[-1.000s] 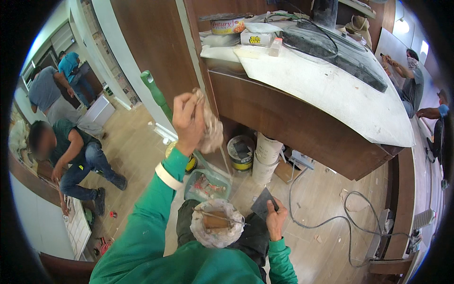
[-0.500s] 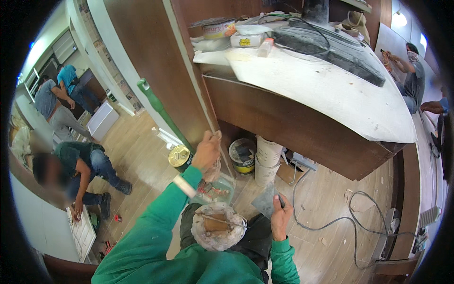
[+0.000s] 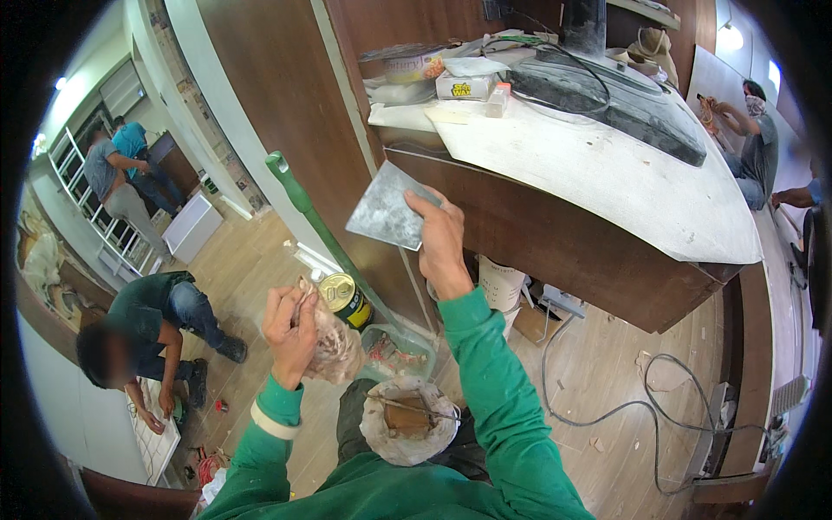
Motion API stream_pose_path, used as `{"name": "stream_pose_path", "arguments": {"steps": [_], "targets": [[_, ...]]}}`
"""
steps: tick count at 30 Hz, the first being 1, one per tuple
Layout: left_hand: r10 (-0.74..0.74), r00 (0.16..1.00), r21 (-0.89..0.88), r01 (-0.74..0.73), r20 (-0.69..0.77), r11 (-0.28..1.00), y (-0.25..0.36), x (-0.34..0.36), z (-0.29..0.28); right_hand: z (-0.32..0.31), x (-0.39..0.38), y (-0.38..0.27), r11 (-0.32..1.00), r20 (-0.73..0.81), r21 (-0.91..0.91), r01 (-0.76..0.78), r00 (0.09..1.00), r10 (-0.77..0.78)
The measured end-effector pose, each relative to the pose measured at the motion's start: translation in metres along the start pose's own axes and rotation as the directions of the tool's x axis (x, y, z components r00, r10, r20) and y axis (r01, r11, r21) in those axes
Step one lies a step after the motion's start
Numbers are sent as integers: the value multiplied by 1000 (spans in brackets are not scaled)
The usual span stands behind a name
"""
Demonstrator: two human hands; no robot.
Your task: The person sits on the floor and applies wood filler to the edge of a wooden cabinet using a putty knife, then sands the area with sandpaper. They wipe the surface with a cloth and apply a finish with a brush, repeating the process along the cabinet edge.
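Observation:
My left hand (image 3: 290, 334) grips a stained, crumpled rag (image 3: 334, 347), low beside a black-and-yellow can (image 3: 348, 305). My right hand (image 3: 442, 244) grips a flat grey scraper (image 3: 381, 208), raised in front of a brown wooden panel (image 3: 276, 104) near the counter's front edge. Below, between my legs, a white pot (image 3: 390, 446) lined with plastic has a brownish inside and a stick across it. A green pole (image 3: 316, 221) leans by the panel, above a translucent green tub (image 3: 416, 355).
A cluttered white-topped counter (image 3: 607, 199) juts out overhead, with buckets (image 3: 501, 282) under it and a looping cable (image 3: 563, 420) on the floor. A crouching person (image 3: 139, 321) works at left, two people (image 3: 121, 173) stand farther back, and others (image 3: 750, 156) are at right.
My right hand has risen with the scraper from beside the pot to the panel. My left hand has moved down and leftward with the rag. The crouching person has bent lower.

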State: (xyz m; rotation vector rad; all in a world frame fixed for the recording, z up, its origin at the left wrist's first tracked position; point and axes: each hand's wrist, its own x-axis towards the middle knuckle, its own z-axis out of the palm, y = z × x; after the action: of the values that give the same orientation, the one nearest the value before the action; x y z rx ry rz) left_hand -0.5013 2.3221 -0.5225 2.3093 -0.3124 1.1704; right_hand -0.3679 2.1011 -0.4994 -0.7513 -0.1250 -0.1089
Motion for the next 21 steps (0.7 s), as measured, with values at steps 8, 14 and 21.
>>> {"name": "stream_pose_path", "arguments": {"steps": [8, 14, 21], "targets": [[-9, 1000, 37, 8, 20, 999, -20, -24, -13, 22, 15, 32, 942, -60, 334, -45, 996, 69], [-26, 999, 35, 25, 29, 999, -28, -29, -15, 26, 13, 37, 915, -58, 397, -75, 993, 107], [-41, 998, 39, 40, 38, 998, -26, -29, -14, 29, 16, 35, 905, -38, 420, -71, 995, 96]]}}
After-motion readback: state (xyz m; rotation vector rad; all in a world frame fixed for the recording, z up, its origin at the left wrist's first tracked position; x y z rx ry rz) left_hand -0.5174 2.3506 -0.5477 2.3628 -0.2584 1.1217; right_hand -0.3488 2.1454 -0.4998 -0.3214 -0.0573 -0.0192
